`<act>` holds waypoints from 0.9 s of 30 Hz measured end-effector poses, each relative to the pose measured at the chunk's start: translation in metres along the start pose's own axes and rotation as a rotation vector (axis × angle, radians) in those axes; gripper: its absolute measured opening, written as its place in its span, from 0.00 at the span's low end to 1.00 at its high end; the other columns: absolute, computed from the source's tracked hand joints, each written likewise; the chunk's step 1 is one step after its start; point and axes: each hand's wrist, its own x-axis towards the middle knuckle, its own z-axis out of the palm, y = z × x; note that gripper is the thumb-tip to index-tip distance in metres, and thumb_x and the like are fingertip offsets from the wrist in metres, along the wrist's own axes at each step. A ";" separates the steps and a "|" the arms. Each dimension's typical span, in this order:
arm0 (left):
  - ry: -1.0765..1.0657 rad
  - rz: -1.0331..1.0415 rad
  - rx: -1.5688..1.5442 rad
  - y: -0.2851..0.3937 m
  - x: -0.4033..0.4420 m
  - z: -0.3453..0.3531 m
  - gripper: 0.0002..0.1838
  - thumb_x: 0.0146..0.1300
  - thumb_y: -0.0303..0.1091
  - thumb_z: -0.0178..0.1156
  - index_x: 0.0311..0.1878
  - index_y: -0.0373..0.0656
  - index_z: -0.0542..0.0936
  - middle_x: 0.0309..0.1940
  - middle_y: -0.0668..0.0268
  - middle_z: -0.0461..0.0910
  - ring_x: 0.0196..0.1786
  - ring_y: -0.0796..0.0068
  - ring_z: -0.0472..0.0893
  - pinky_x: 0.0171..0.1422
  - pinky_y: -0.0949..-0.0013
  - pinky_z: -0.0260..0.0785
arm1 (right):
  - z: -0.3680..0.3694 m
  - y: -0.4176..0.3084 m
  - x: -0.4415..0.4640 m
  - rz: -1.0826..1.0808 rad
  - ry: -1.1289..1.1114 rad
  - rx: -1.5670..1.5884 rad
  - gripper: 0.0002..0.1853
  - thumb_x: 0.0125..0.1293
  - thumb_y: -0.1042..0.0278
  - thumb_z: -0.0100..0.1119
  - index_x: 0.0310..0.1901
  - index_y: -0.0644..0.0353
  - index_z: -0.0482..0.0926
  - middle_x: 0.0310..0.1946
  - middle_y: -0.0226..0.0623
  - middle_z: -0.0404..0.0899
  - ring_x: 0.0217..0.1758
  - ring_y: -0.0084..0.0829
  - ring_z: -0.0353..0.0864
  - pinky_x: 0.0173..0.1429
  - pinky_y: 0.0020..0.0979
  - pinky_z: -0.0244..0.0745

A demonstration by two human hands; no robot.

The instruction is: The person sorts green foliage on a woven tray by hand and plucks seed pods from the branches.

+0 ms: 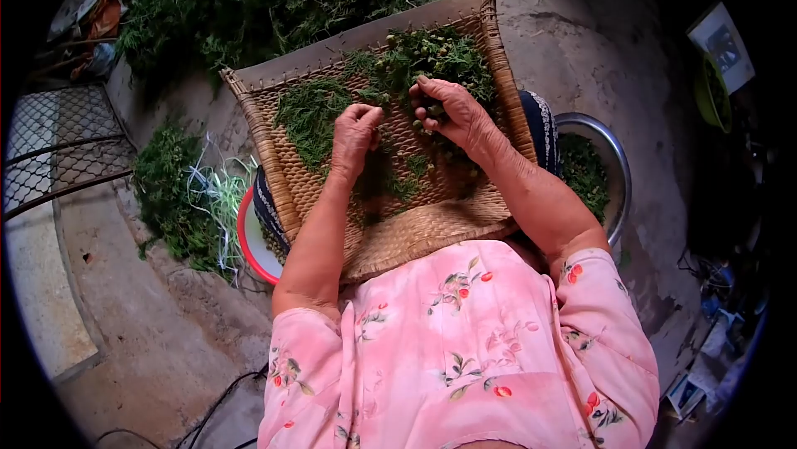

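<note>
A wicker winnowing basket (398, 237) rests across my lap, with green sprigs lying in it. My left hand (357, 135) is over its middle, fingers pinched together; what they hold, if anything, is too small to make out. Close by on the right, my right hand (449, 113) curls around a green sprig (430, 111) with small knobbly seed cones. Beyond my right hand lies a heap of cone-bearing sprigs (440, 54). Feathery leafy sprigs (314, 117) spread to the left of my left hand.
A large pile of green branches (274, 0) lies on the floor beyond the basket. On the right stands a metal basin (624, 168) holding greenery; a red-rimmed basin (246, 237) is on the left, beside pale plastic strings (222, 191) and a wire mesh frame (62, 137).
</note>
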 end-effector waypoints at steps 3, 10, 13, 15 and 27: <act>0.043 0.022 -0.171 0.009 0.005 -0.005 0.08 0.61 0.30 0.57 0.42 0.42 0.73 0.28 0.68 0.76 0.25 0.81 0.74 0.25 0.78 0.66 | 0.002 -0.001 -0.001 -0.003 0.001 -0.010 0.14 0.65 0.55 0.55 0.37 0.60 0.75 0.29 0.29 0.72 0.26 0.20 0.72 0.23 0.20 0.64; 0.109 0.442 1.319 0.002 0.007 0.001 0.23 0.61 0.31 0.49 0.61 0.57 0.68 0.31 0.55 0.74 0.35 0.53 0.78 0.40 0.55 0.71 | 0.003 -0.004 -0.002 -0.016 -0.019 0.016 0.15 0.65 0.55 0.55 0.37 0.60 0.75 0.29 0.30 0.71 0.26 0.20 0.71 0.23 0.21 0.64; 0.195 0.359 1.283 0.005 0.006 -0.007 0.13 0.61 0.33 0.49 0.48 0.51 0.75 0.34 0.54 0.74 0.39 0.47 0.77 0.42 0.51 0.70 | 0.001 -0.003 -0.001 -0.031 -0.024 0.037 0.15 0.65 0.55 0.56 0.37 0.60 0.75 0.29 0.30 0.71 0.26 0.20 0.71 0.23 0.21 0.64; 0.392 0.362 1.237 0.008 0.010 -0.013 0.08 0.61 0.38 0.53 0.34 0.44 0.76 0.33 0.54 0.76 0.38 0.48 0.77 0.41 0.52 0.70 | 0.000 -0.003 -0.002 -0.021 -0.012 0.025 0.14 0.65 0.55 0.55 0.37 0.60 0.75 0.29 0.30 0.71 0.26 0.20 0.71 0.23 0.21 0.64; -0.009 0.838 1.146 -0.007 0.013 0.010 0.23 0.54 0.21 0.50 0.56 0.44 0.70 0.54 0.55 0.70 0.45 0.54 0.77 0.47 0.61 0.72 | 0.000 -0.001 0.000 -0.017 -0.010 0.006 0.13 0.64 0.58 0.57 0.36 0.61 0.76 0.28 0.31 0.74 0.26 0.21 0.73 0.23 0.22 0.68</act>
